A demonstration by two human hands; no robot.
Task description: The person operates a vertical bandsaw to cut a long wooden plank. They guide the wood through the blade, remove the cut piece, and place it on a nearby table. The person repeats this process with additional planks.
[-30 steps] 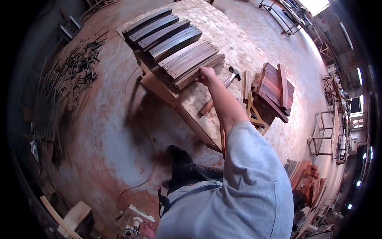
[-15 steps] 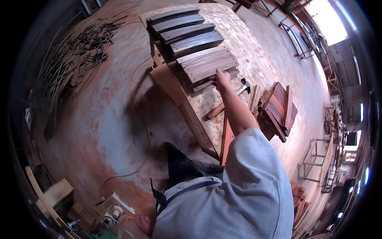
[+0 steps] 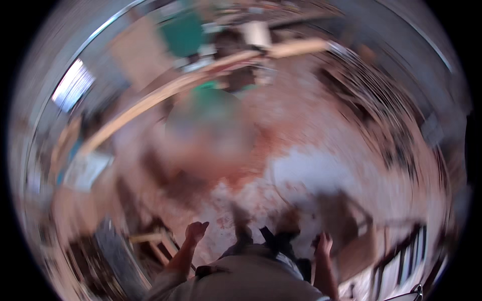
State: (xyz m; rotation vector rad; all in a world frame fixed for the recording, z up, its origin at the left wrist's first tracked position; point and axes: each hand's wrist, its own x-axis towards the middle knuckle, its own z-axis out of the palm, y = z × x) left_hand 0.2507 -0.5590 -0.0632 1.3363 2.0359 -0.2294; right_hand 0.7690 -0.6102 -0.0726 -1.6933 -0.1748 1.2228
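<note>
My left hand (image 3: pixel 196 232) hangs in the air at the lower middle, its fingers curled in and nothing visible in them. Close to it, on the left, is a wooden frame (image 3: pixel 158 244). My right hand (image 3: pixel 324 244) hangs lower right of the middle, beside the tan edge of the workbench (image 3: pixel 359 253). Motion smears its fingers, so whether it holds anything is unclear. Dark slatted wooden pieces (image 3: pixel 403 261) rest on that bench, apart from my right hand.
A long pale wooden beam (image 3: pixel 165 93) crosses the far side. A blurred green and reddish shape (image 3: pixel 211 125) is before it. Thin rods and metal parts (image 3: pixel 384 113) are heaped at far right. Stacked dark boards (image 3: pixel 108 261) stand at lower left.
My view has swung round to the left, away from the bench. My right hand has left the slatted wooden panel and now hangs at my side. My left hand has come into view.
</note>
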